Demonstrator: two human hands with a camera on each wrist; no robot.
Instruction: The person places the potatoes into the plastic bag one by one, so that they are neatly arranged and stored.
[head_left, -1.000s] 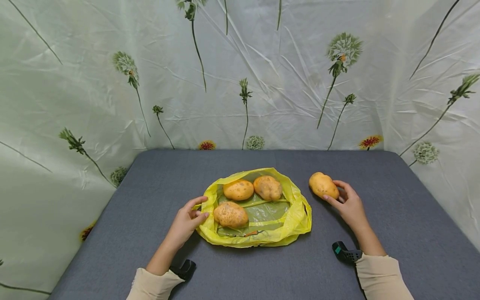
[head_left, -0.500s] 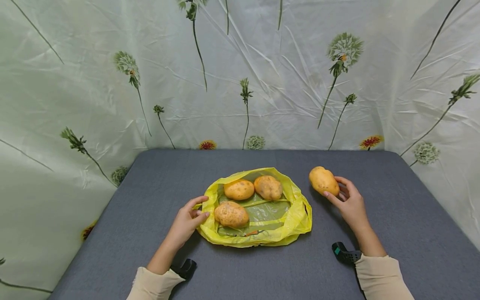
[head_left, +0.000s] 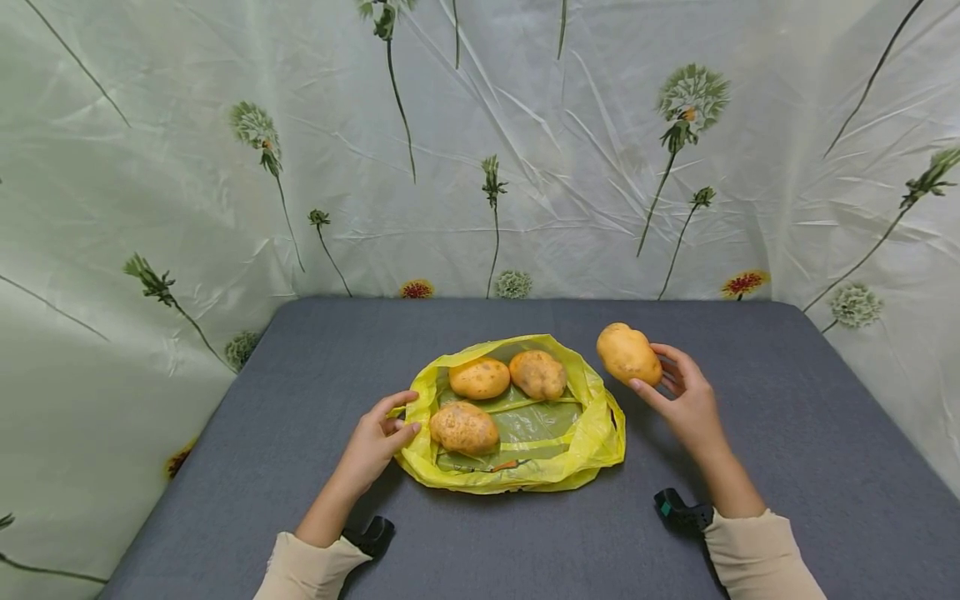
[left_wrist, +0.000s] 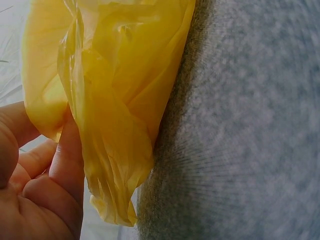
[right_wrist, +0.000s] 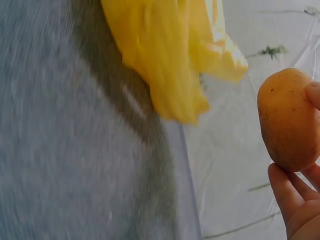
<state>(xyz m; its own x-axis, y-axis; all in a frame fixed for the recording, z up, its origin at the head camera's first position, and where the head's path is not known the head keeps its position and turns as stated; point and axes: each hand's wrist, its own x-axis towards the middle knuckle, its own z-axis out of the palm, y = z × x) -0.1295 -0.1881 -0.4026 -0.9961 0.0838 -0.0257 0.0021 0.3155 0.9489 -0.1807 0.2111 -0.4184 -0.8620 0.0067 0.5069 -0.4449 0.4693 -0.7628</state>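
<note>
A yellow plastic bag (head_left: 600,433) lies with its mouth spread wide on the grey table. Inside it rest three potatoes: one at the back left (head_left: 478,379), another at the back right (head_left: 537,374) and a third at the front left (head_left: 464,427). My left hand (head_left: 377,440) pinches the bag's left rim between thumb and fingers; the left wrist view shows the yellow film (left_wrist: 115,100) at the fingers. To the right of the bag, my right hand (head_left: 686,408) grips another potato (head_left: 628,353), raised above the table. The right wrist view shows this potato (right_wrist: 287,120) between thumb and fingertips.
The grey cloth-covered table (head_left: 525,542) extends around the bag on every side. Behind it hangs a pale curtain (head_left: 570,167) printed with flowers. A black wrist mount (head_left: 682,510) sits on the right forearm, and a similar mount (head_left: 371,537) on the left.
My right hand has lifted the potato off the table and carried it leftward, closer to the bag. The left hand stays at the bag's rim.
</note>
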